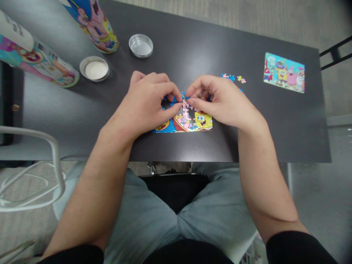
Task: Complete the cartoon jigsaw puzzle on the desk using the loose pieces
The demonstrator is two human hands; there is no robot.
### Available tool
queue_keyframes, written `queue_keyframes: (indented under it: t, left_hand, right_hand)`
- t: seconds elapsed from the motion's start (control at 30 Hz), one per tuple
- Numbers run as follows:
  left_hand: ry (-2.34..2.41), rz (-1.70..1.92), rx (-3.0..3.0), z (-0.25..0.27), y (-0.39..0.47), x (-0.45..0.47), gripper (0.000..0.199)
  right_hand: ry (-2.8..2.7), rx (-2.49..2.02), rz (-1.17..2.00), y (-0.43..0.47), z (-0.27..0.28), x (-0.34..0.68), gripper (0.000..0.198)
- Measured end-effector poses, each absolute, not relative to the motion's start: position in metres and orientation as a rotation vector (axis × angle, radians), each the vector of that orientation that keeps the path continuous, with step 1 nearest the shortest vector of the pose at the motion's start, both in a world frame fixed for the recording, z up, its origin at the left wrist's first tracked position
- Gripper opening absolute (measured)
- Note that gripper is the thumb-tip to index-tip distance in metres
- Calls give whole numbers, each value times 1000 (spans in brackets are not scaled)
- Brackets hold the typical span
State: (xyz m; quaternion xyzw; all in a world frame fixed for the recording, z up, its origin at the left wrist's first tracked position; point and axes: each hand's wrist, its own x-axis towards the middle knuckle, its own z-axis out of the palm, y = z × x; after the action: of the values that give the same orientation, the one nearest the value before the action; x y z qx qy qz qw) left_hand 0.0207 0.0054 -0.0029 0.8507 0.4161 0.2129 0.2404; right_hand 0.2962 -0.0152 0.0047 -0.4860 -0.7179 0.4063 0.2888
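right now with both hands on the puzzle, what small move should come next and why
I'd probably press gently along the far edge of the puzzle: the left hand and right hand nearly meet there, while dark gaps and loose pieces show it is unfinished.

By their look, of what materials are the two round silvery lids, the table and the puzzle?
Far lid and near lid: probably thin metal, since their rims look silvery and shiny.
Table: perhaps laminate; its smooth dark top shows soft glare.
Puzzle: likely printed cardboard, by its flat, brightly pictured pieces; finish unclear.
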Motion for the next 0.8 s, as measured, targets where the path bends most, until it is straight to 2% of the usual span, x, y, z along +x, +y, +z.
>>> queue_keyframes:
  t: [0.23, 0.4, 0.63, 0.8]
  left_hand:
    - [1131, 565, 2272, 2, 5, 20, 10]
    - [1115, 540, 2286, 1, 8, 20, 16]
    - [1059, 567, 2198, 0, 8, 21, 18]
    - [1022, 574, 2155, 3, 8, 21, 21]
  right_hand:
    - [-1848, -1278, 1170, -15, 6, 298, 10]
    - [-1808, -1333, 1252, -18, 14, 302, 22]
    - [-1748, -1190, 1379, -19, 11, 309, 23]
    - [-1672, -1268, 1358, -19, 15, 316, 26]
